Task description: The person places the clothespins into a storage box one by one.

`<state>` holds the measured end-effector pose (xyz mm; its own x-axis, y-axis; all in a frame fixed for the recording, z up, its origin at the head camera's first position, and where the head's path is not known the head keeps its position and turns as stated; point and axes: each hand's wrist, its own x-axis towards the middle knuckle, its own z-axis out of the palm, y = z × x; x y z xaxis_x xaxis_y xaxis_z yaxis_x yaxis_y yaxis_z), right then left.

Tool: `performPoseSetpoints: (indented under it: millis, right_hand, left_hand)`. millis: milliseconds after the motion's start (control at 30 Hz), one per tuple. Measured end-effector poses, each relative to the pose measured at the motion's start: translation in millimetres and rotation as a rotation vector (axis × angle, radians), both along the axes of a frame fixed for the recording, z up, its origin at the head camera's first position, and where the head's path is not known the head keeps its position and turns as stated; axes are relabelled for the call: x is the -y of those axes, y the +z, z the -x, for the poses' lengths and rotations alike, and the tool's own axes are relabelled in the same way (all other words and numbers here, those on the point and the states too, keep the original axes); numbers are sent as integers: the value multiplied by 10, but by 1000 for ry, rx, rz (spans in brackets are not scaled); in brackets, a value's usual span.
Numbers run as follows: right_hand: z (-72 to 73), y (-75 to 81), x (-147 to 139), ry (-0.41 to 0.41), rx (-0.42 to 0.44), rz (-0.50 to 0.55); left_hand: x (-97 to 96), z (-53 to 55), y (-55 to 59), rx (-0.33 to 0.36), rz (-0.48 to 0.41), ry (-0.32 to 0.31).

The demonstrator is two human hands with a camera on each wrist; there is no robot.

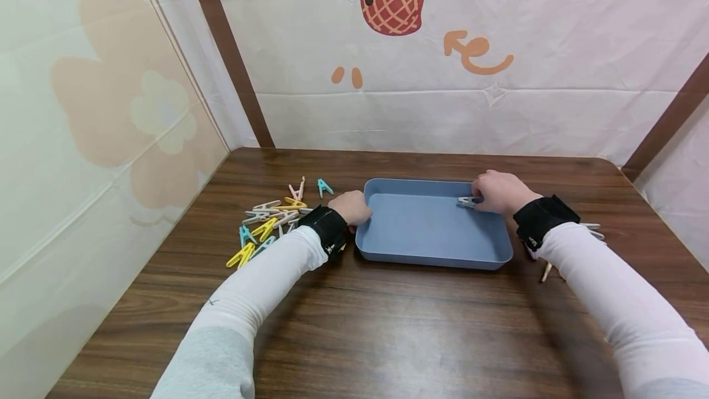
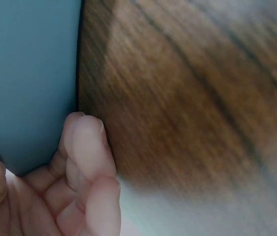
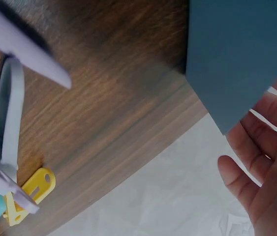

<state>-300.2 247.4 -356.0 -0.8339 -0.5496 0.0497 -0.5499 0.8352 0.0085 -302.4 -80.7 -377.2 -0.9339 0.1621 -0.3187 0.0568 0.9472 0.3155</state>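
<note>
A shallow blue-grey tray (image 1: 432,226) lies on the table in the head view. My left hand (image 1: 352,207) grips the tray's left side; in the left wrist view its fingers (image 2: 89,147) curl against the outer wall. Over the tray's back right corner, my right hand (image 1: 498,191) pinches a grey clothespin (image 1: 468,201), which points left above the tray floor. That clothespin is hidden in the right wrist view, where the fingers (image 3: 256,142) show beyond the tray wall (image 3: 236,59).
Left of the tray are scattered several clothespins, including a yellow clothespin (image 1: 267,229) and a blue clothespin (image 1: 324,187). More lie by the right forearm, among them a lavender clothespin (image 3: 30,46) and a yellow clothespin (image 3: 41,184). A white printed curtain (image 1: 421,116) hangs behind the table.
</note>
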Motion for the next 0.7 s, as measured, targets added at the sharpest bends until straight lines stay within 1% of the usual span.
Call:
performPoseSetpoints:
  millis: [267, 500, 700]
  right_hand:
    - [-2, -19, 39, -7, -28, -41]
    - [8, -32, 62, -39, -7, -67]
    - [14, -51, 98, -60, -45, -77]
  left_hand:
    - [-1, -49, 47, -11, -12, -10]
    - [-8, -20, 1, -7, -11, -3]
    - [-3, -4, -21, -11, -6, 2]
